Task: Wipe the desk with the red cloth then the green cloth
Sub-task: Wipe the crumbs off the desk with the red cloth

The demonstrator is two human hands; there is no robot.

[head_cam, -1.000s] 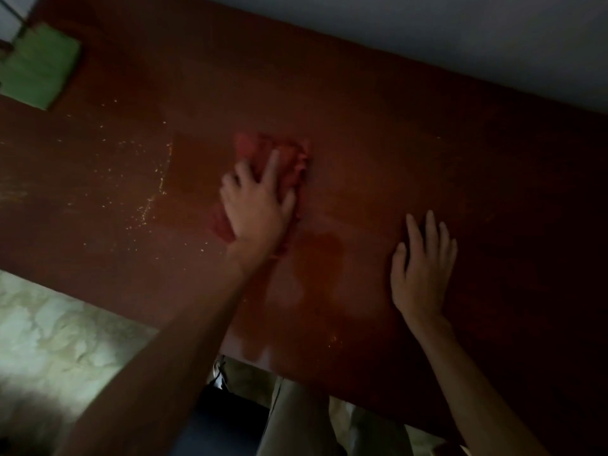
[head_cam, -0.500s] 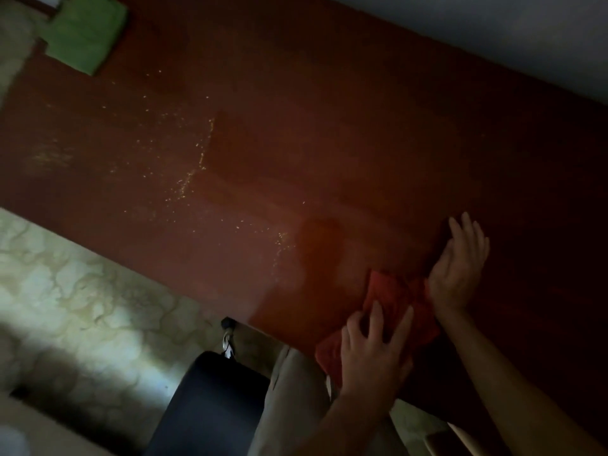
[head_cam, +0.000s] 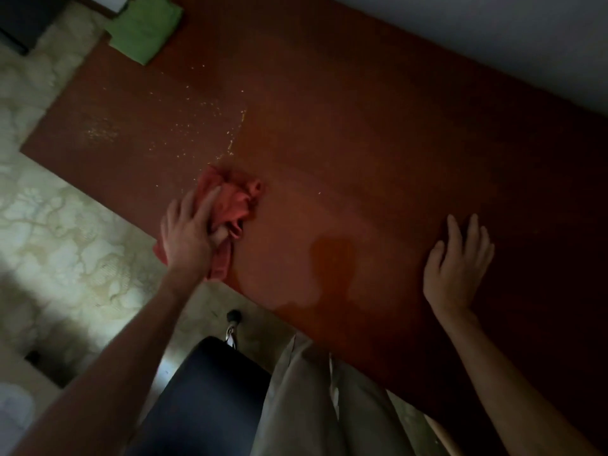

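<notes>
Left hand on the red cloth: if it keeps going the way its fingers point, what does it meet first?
Past the red cloth under the left hand, probably the line of crumbs on the desk.

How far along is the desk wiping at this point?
Done: the right part of the desk looks free of crumbs. In hand: the left hand presses the red cloth at the near edge, beside the crumbs; the right hand lies flat on the desk. Left: the crumbs on the left part, then the whole pass with the green cloth, folded and untouched at the far left corner.
</notes>
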